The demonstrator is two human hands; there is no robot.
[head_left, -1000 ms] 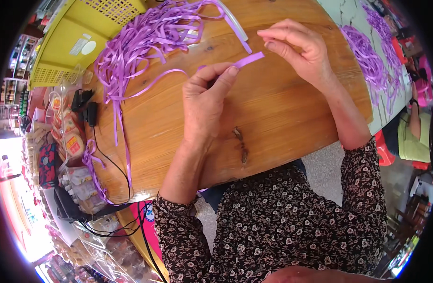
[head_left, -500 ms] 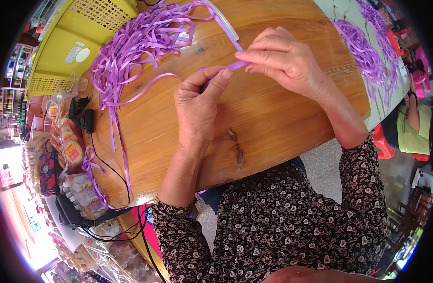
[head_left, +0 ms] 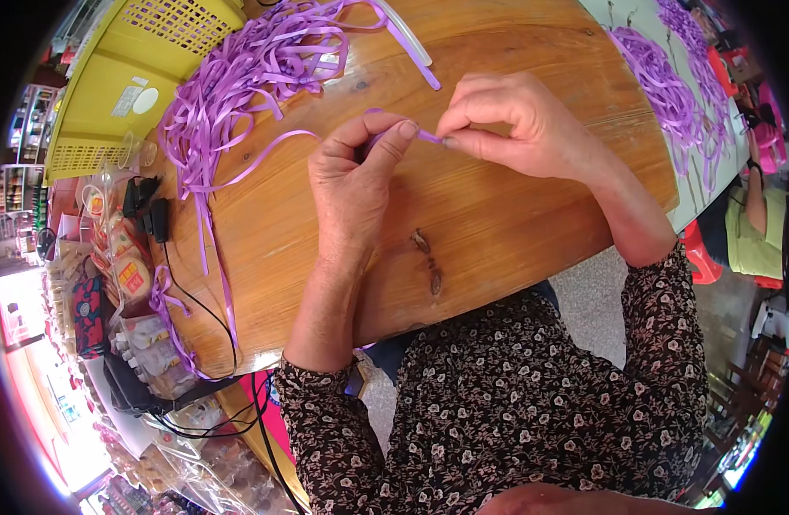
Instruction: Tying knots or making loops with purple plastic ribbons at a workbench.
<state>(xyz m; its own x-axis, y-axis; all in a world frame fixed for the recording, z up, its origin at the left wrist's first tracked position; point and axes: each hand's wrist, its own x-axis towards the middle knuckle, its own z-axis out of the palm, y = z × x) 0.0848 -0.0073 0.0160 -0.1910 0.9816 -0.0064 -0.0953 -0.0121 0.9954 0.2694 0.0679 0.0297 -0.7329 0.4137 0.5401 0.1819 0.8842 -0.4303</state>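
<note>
A narrow purple ribbon (head_left: pixel 428 136) stretches the short way between my two hands above the wooden table. My left hand (head_left: pixel 353 184) pinches it between thumb and curled fingers, and a small loop rises behind the knuckles. With thumb and fingertips, my right hand (head_left: pixel 521 124) grips the ribbon's other side; the fingertips partly hide it. One strand runs leftward from my left hand to a heap of purple ribbon (head_left: pixel 248 73). Beyond my hands lies a clear curved tube (head_left: pixel 405 34), with a ribbon end (head_left: pixel 429 79) sticking out of it.
A yellow plastic basket (head_left: pixel 94 94) stands at the far left of the table (head_left: pixel 515 223). Along the left edge lie a black adapter (head_left: pixel 157 221) with its cable and several packets. More purple ribbon (head_left: pixel 661 86) lies on a white marbled surface at the right. Another person's arm (head_left: pixel 755 197) shows at far right.
My right hand has moved slightly down, away from the ribbon end by the tube, and its fingers bend more. My left hand has shifted a little left. Both still hold the ribbon.
</note>
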